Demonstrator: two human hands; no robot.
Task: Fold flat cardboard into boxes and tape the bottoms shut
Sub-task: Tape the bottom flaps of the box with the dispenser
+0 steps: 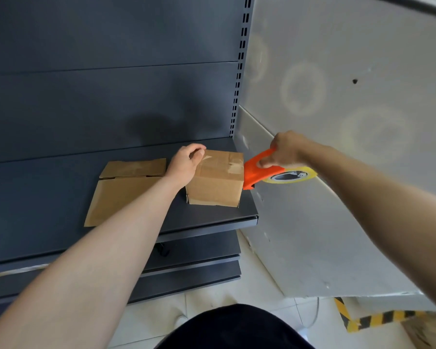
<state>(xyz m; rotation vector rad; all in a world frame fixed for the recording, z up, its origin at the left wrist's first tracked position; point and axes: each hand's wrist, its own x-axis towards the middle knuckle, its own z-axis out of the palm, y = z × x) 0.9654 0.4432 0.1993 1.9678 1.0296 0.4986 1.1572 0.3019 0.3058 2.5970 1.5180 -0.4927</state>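
Brown corrugated cardboard box (215, 181), probably light and crushable: left hand (186, 163) steadies its top edge, fingers curled; right hand (286, 149) clamps the orange tape dispenser (262, 172).

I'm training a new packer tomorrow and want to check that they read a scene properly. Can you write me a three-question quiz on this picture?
1. True or false: the right hand holds the orange tape dispenser at the right edge of the folded box.
2. Where does the left hand rest?
A. on the box's top left edge
B. on the flat cardboard
C. on the yellow tape roll
3. Fill in: the flat cardboard lies on the dark shelf, to the ___ of the box.

Key: 1 true; 2 A; 3 left.
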